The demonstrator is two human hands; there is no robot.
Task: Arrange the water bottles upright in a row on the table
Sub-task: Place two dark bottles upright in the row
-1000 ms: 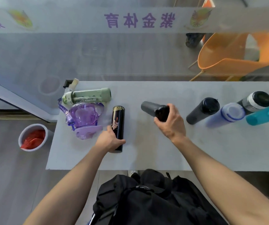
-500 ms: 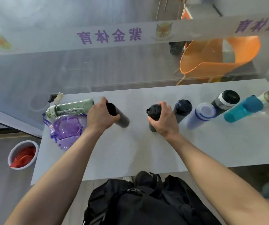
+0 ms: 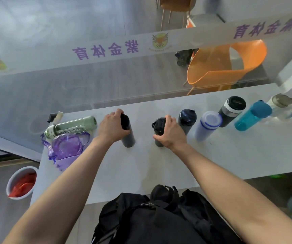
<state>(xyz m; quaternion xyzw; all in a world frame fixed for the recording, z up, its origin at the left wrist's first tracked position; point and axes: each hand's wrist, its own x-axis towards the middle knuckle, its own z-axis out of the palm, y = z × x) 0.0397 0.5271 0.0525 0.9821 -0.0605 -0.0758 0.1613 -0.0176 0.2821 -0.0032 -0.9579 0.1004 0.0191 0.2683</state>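
Black flask (image 3: 127,132) stands in your left hand (image 3: 112,127), gripped near its top, and your right hand (image 3: 172,132) wraps the dark bottle (image 3: 159,132) beside the row on the table (image 3: 212,155). Let go unevenly and either tall, narrow bottle may tip, your right one into the navy bottle (image 3: 186,120) just beside it. Green bottle (image 3: 71,126) and purple bottle (image 3: 67,147) lie unsorted at the left.

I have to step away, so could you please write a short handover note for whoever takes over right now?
Left hand: gripping a slim black bottle, upright on the table.
Right hand: gripping a black flip-lid bottle, upright.
Done: to the right a row stands: dark bottle, white bottle, black-and-white bottle, teal bottle, clear bottle.
Left: green bottle lies on its side at the left end, and the purple bottle beside it also looks tipped over. Release both, then stand those up.
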